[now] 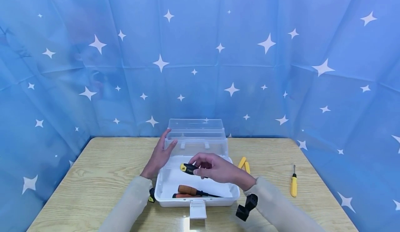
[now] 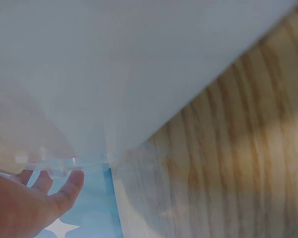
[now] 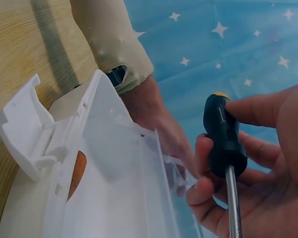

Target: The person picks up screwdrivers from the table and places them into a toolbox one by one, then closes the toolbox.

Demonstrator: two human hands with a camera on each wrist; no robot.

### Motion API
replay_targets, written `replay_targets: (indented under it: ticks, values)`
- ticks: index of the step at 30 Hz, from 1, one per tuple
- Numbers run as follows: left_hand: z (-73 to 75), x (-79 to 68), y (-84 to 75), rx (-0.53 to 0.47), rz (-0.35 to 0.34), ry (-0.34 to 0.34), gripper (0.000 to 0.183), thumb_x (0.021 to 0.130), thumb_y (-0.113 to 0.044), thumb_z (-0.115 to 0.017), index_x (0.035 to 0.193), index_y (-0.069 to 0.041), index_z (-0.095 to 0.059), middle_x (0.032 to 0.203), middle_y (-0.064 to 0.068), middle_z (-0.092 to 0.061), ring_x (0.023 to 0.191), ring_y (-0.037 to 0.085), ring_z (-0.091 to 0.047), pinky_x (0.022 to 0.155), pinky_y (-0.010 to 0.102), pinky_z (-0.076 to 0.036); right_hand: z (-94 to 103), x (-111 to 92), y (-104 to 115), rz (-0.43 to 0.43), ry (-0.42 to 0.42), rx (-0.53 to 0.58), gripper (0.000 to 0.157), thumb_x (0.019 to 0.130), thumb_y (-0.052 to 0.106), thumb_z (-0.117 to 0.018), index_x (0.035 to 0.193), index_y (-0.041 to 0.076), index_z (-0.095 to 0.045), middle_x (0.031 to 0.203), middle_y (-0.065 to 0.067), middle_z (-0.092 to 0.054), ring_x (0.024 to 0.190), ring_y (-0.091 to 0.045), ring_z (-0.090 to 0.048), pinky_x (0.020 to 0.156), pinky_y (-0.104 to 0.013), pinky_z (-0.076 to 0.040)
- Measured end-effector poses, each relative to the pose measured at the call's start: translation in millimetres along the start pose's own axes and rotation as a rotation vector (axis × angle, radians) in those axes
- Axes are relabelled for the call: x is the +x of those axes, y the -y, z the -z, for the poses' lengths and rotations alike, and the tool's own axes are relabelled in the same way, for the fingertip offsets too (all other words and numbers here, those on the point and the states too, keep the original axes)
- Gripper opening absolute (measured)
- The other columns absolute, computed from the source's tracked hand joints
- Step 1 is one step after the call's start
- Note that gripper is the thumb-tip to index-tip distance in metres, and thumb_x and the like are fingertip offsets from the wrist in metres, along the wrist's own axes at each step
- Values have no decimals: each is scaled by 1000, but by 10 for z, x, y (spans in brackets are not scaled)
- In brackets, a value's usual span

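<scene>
A white plastic toolbox (image 1: 158,193) stands on the table with its clear lid (image 1: 200,147) tipped back. My right hand (image 1: 218,169) grips a black-and-yellow screwdriver (image 1: 189,168) by its handle above the box; in the right wrist view the screwdriver (image 3: 223,134) shows a metal shaft. Along the box's front wall lie a brown-handled screwdriver (image 1: 187,190) and an orange-red handle (image 1: 184,196), partly hidden. With fingers spread, my left hand (image 1: 158,158) is at the lid's left edge; the left wrist view shows its fingers (image 2: 72,188) beside the clear plastic.
A yellow screwdriver (image 1: 294,187) lies on the table (image 1: 265,204) to the right. Yellow handles (image 1: 247,167) show behind my right wrist, beside the box. The front latch (image 1: 198,210) hangs open toward me. A blue star-patterned curtain (image 1: 200,86) surrounds the table's back and sides.
</scene>
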State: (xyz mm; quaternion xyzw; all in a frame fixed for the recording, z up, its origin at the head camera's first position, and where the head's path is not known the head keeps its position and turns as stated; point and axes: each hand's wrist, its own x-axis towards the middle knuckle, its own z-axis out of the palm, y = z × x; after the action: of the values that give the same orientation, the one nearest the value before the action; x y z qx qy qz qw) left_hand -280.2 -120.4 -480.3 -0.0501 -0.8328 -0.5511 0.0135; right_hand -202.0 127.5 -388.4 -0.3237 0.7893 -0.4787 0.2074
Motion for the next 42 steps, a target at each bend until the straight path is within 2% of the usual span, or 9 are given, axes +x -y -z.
replay_targets:
  ticks: [4, 10, 16, 24, 29, 34, 39, 42]
  values:
    - [5, 9, -1, -6, -6, 5, 74, 94, -68, -46, 156, -39, -19, 167, 1, -12, 152, 33, -12, 115, 67, -17, -26, 18, -15, -19, 8, -5, 23, 99, 13, -60, 122, 14, -62, 97, -3, -65, 78, -36, -62, 67, -29, -53]
    - [9, 21, -2, -13, -17, 10, 72, 95, -66, -46, 156, -39, -18, 167, 1, -11, 152, 34, -13, 115, 68, -17, -67, 41, -38, -51, 29, -17, 24, 99, 12, -60, 122, 16, -62, 97, -1, -64, 78, -29, -62, 62, -29, -51]
    - [8, 25, -5, -10, -21, 7, 67, 98, -59, -47, 156, -40, -19, 167, 1, -13, 152, 33, -12, 115, 67, -16, -108, 54, -62, -78, 42, -14, 23, 99, 11, -60, 120, 18, -63, 96, 0, -65, 81, -36, -62, 63, -25, -49]
    - [9, 20, -22, -13, -28, 2, 65, 100, -56, -48, 156, -38, -20, 166, 3, -14, 152, 34, -13, 116, 67, -17, -164, 83, -112, -60, 79, -13, 23, 98, 10, -60, 120, 17, -62, 93, 2, -65, 75, -16, -60, 67, -24, -50]
    - [12, 10, -23, -30, -40, 6, 67, 99, -57, -48, 156, -36, -21, 166, 3, -15, 151, 37, -16, 115, 67, -19, -204, 106, -166, -47, 98, -21, 22, 98, 13, -62, 119, 17, -63, 93, -1, -68, 74, -15, -61, 68, -23, -50]
    - [13, 6, -16, -40, -32, 8, 65, 99, -57, -49, 155, -38, -22, 166, 0, -15, 151, 35, -17, 114, 67, -21, -234, 119, -220, -69, 112, -40, 20, 98, 15, -62, 117, 19, -63, 96, 0, -68, 78, -10, -62, 71, -24, -50]
    - [12, 13, -2, -35, -61, 4, 66, 101, -49, -50, 157, -29, -22, 166, 5, -16, 151, 36, -17, 115, 66, -20, -267, 128, -277, -85, 133, -49, 19, 98, 15, -61, 117, 20, -63, 98, 3, -68, 82, -10, -63, 71, -25, -51]
    - [16, 7, -6, -33, -60, 4, 66, 102, -48, -50, 157, -28, -21, 166, 6, -16, 150, 37, -17, 114, 67, -20, -288, 146, -309, -71, 148, -63, 19, 99, 15, -61, 117, 20, -63, 98, 3, -68, 83, -9, -63, 72, -25, -51]
